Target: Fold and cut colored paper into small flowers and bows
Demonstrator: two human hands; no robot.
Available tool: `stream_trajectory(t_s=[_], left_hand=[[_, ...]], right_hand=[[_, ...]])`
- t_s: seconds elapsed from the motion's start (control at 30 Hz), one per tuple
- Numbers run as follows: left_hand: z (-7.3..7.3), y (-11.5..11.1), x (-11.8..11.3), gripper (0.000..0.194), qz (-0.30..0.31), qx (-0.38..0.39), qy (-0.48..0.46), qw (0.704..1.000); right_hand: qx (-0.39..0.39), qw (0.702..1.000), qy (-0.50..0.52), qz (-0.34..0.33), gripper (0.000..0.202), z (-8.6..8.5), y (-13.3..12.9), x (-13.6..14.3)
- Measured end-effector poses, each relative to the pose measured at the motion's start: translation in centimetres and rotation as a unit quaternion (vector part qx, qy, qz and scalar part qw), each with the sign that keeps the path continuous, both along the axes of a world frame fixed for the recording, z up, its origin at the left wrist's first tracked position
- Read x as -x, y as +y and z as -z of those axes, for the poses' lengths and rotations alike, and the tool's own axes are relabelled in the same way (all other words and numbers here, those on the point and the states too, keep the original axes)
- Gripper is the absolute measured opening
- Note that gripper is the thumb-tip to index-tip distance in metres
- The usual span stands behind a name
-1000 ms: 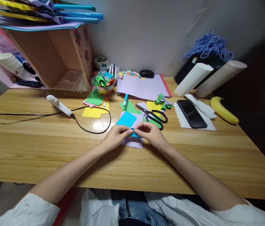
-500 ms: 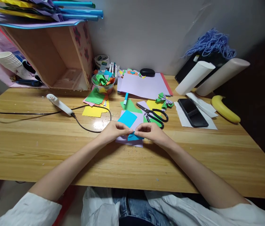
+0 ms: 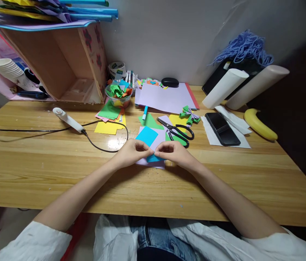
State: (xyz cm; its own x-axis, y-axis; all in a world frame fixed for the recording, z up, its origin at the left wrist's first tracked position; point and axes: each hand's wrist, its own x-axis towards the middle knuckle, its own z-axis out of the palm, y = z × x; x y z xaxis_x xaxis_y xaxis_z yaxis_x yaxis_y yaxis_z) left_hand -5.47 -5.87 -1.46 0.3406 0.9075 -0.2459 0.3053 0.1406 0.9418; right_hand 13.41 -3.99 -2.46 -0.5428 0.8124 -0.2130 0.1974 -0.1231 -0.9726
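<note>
Between my two hands is a small piece of blue paper (image 3: 153, 158), pinched at its upper edge. The thumb and forefinger of my left hand (image 3: 133, 150) close on its left side. My right hand (image 3: 173, 151) pinches it close beside, the fingertips nearly meeting. Behind it lies a flat blue paper rectangle (image 3: 146, 136) on sheets of lilac paper (image 3: 158, 137). Just past my right hand rest black-handled scissors (image 3: 178, 132), lying over green and yellow paper pieces. My fingers hide part of the held paper's edge.
A bowl of paper scraps (image 3: 118, 95) and stacked coloured paper (image 3: 109, 112) stand at the back left. A white glue gun-like device (image 3: 67, 119) trails a black cable. Rightward lie a folded paper piece (image 3: 189, 116), a phone (image 3: 222, 129) and a banana (image 3: 260, 125). A cardboard box (image 3: 93, 61) stands behind.
Both hands stay at nearly the same spot, with the fingertips shifting slightly along the small blue paper. The view has tilted very slightly.
</note>
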Motion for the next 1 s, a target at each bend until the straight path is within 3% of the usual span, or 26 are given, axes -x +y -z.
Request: stream_trajectory(t_s=[0.37, 0.5, 0.63, 0.83, 1.0], left_hand=[[-0.5, 0.5, 0.9, 0.018, 0.09, 0.045, -0.021, 0.995], [-0.4, 0.2, 0.8, 0.015, 0.088, -0.022, 0.029, 0.995], [-0.5, 0.0, 0.6, 0.015, 0.056, -0.091, 0.069, 0.992], [-0.3, 0.5, 0.9, 0.027, 0.087, -0.006, 0.028, 0.996], [0.0, 0.6, 1.1, 0.029, 0.093, 0.021, 0.025, 0.995]], right_hand=[[0.018, 0.998, 0.026, -0.048, 0.021, -0.7, -0.1, -0.2], [0.007, 0.999, 0.012, -0.053, 0.02, -0.5, -0.2, -0.1], [-0.012, 1.0, -0.02, -0.017, 0.021, -0.4, -0.3, 0.1], [-0.045, 0.998, -0.024, -0.022, 0.018, -0.5, -0.3, 0.1], [-0.051, 0.998, -0.027, -0.035, 0.018, -0.4, -0.4, 0.0]])
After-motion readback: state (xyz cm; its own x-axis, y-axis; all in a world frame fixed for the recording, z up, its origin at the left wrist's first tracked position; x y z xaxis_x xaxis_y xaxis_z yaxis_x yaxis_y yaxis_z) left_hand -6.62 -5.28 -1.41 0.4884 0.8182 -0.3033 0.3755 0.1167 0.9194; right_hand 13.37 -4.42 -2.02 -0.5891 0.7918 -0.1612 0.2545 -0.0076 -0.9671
